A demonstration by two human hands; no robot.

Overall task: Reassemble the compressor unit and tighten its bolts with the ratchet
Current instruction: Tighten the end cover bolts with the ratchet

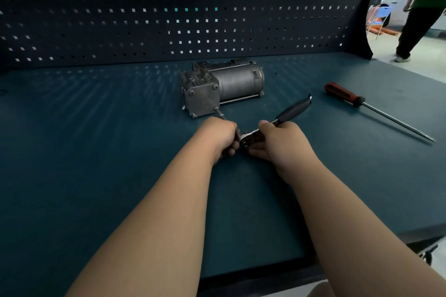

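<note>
The grey compressor unit (218, 85) lies on its side on the green bench mat, its square end plate facing me with bolts at the corners. A thin extension bar (220, 114) runs from the plate's lower right bolt toward my hands. My left hand (220, 136) is curled round the near end of that bar. My right hand (277, 142) grips the ratchet (251, 138) at its head. Its black handle (293, 109) points up and to the right.
A screwdriver (357, 101) with a red and black handle lies on the mat to the right, its blade pointing right. A dark pegboard (169, 12) walls the back of the bench. A person in a green top (424, 7) walks on the floor at far right.
</note>
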